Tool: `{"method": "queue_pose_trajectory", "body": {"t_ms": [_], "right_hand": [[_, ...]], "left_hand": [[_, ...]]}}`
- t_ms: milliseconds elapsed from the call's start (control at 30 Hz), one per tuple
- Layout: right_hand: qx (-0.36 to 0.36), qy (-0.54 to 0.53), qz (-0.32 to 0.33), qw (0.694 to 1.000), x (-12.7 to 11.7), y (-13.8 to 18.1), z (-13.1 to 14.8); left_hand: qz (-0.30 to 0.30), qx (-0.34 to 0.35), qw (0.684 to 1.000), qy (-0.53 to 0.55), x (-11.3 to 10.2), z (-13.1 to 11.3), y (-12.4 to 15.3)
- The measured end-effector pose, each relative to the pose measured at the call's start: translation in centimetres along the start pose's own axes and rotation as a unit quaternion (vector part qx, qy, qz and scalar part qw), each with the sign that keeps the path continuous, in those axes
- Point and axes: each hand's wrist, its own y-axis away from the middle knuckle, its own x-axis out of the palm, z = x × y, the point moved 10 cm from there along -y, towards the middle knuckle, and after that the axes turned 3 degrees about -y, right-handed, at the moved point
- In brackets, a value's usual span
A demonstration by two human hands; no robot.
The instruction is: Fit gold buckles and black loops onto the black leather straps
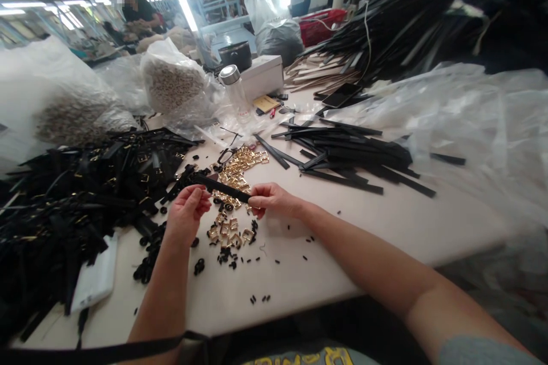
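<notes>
A black strap (225, 188) is pinched at its right end by my right hand (272, 198), thumb on top. It slants up to the left over the heap of gold buckles (244, 165). My left hand (188, 208) is closed just below the strap's far end, its thumb pressed to the fingers; what lies between them is too small to make out. Loose gold buckles (231, 234) and small black rings (199, 266) lie on the table under and in front of my hands. Several tiny black pieces (265, 299) are scattered near the front edge.
Finished-looking black straps with buckles (107, 182) form a big pile at left, beside a white box-like object (96, 276). Plain black straps (351, 154) lie to the right. Behind stand a glass bottle (233, 88), bags (171, 82) and a phone (341, 95). A person (139, 11) is farther back.
</notes>
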Motion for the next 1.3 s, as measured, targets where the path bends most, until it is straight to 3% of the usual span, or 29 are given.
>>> {"method": "queue_pose_trajectory", "body": {"t_ms": [67, 133, 267, 467, 700, 800, 900, 1033, 1100, 1200, 1300], "right_hand": [[-0.005, 0.001, -0.001, 1.000, 0.0, 0.0, 0.1], [-0.009, 0.002, 0.002, 1.000, 0.1, 0.0, 0.2], [-0.018, 0.000, -0.003, 1.000, 0.1, 0.0, 0.3], [-0.018, -0.003, -0.015, 1.000, -0.2, -0.3, 0.1], [-0.021, -0.002, -0.037, 0.999, -0.5, -0.4, 0.0], [-0.023, -0.004, -0.040, 0.999, -0.5, -0.3, 0.2], [-0.019, -0.001, -0.045, 0.999, -0.4, -0.3, 0.1], [-0.016, 0.004, -0.062, 0.998, -0.4, -0.5, -0.4], [-0.019, 0.008, -0.074, 0.997, -0.5, -0.5, -0.4], [-0.023, 0.011, -0.094, 0.995, -1.0, -0.4, -0.1], [-0.033, 0.026, -0.106, 0.993, -1.4, -0.2, 0.5]], "left_hand": [[-0.005, 0.016, 0.999, -0.049, -0.6, -1.1, 0.4], [0.037, 0.031, 0.988, -0.148, 0.2, -2.0, 1.3], [0.160, 0.069, 0.915, -0.364, 2.3, -2.4, 3.2], [0.143, 0.099, 0.863, -0.475, 0.6, -2.2, 2.2], [0.183, 0.204, 0.737, -0.618, 6.0, -0.8, 2.0], [0.184, 0.220, 0.710, -0.643, 6.9, -0.5, 1.7], [0.164, 0.223, 0.750, -0.601, 6.4, -0.9, 1.4], [0.123, 0.102, 0.915, -0.371, 4.3, 0.0, 0.8], [0.105, 0.029, 0.967, -0.230, 4.1, 1.1, 1.0], [0.084, -0.006, 0.991, -0.107, 4.6, 1.7, 1.4], [0.077, 0.010, 0.994, -0.074, 4.5, 1.1, 1.4]]}}
